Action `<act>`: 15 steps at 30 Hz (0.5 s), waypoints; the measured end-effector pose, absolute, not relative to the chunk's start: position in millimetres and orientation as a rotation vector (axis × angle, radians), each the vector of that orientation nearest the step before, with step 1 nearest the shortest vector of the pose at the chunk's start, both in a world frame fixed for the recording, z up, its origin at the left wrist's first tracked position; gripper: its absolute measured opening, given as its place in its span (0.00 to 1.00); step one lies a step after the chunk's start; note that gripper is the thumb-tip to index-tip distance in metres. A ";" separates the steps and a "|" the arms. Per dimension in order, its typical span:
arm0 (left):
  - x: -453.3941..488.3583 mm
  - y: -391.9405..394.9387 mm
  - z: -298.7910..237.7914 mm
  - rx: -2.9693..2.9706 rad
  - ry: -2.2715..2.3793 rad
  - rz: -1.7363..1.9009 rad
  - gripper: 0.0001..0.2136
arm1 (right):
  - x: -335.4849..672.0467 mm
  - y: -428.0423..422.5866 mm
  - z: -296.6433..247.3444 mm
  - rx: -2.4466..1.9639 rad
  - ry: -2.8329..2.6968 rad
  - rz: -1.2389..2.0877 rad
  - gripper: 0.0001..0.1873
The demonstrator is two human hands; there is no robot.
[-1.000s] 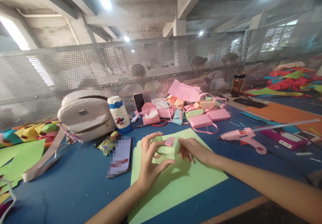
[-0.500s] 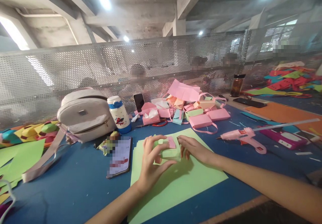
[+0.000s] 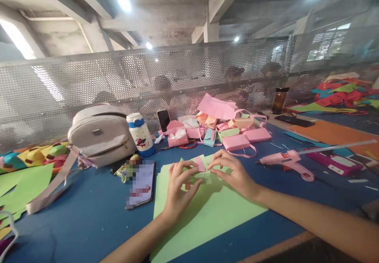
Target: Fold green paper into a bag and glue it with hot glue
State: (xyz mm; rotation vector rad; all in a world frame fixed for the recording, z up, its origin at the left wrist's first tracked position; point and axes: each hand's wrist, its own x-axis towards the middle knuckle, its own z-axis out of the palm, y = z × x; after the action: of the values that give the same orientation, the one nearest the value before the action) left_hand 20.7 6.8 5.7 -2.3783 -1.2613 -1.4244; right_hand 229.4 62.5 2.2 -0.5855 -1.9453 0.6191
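Note:
A small light-green paper box (image 3: 204, 178) with a pink paper piece (image 3: 200, 163) on it is between my hands. My left hand (image 3: 181, 184) is closed around its left side, fingers over the top and thumb at the near side. From the right, my right hand (image 3: 232, 172) pinches the box's upper right edge between thumb and fingertips. Beneath them lie light-green paper sheets (image 3: 207, 225). My fingers hide part of the box, and a small orange-red patch shows by the left fingers.
A phone (image 3: 142, 186) lies left of the sheets, near a white bottle (image 3: 140, 137) and a backpack (image 3: 100, 135). Finished-looking pink paper bags (image 3: 236, 142) pile up behind. A pink glue gun (image 3: 286, 160) rests at right, before a purple box (image 3: 334, 162).
My right hand has risen and turned, going from resting beside the box to pinching its upper right edge. The box has tilted slightly; my left hand stays about where it was.

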 end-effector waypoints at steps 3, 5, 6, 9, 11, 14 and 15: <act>20.9 7.9 3.7 -2.392 -1.324 -1.469 0.06 | 230.3 59.8 3.0 -0.564 -1.989 0.628 0.10; 21.1 8.0 3.0 -2.412 -1.344 -1.495 0.05 | 230.5 59.1 2.7 -0.548 -2.009 0.633 0.10; 21.2 8.0 2.8 -2.423 -1.351 -1.509 0.05 | 230.4 58.9 2.5 -0.537 -2.018 0.632 0.10; 21.3 8.1 3.1 -2.454 -1.377 -1.560 0.05 | 230.2 58.6 2.2 -0.515 -2.039 0.615 0.10; 21.4 8.3 3.5 -2.473 -1.396 -1.588 0.04 | 230.1 58.5 2.1 -0.523 -2.050 0.608 0.10; 21.8 8.8 3.7 -2.484 -1.435 -1.613 0.03 | 229.9 58.2 2.2 -0.549 -2.065 0.605 0.10; 21.9 8.9 3.6 -2.482 -1.448 -1.617 0.03 | 229.8 58.1 2.2 -0.555 -2.069 0.602 0.10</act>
State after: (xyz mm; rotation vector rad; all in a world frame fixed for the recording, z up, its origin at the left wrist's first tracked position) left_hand 21.9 8.9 3.6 -2.4825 -1.4483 -1.6170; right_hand 229.8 58.1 2.2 -0.5555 -2.0689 0.6023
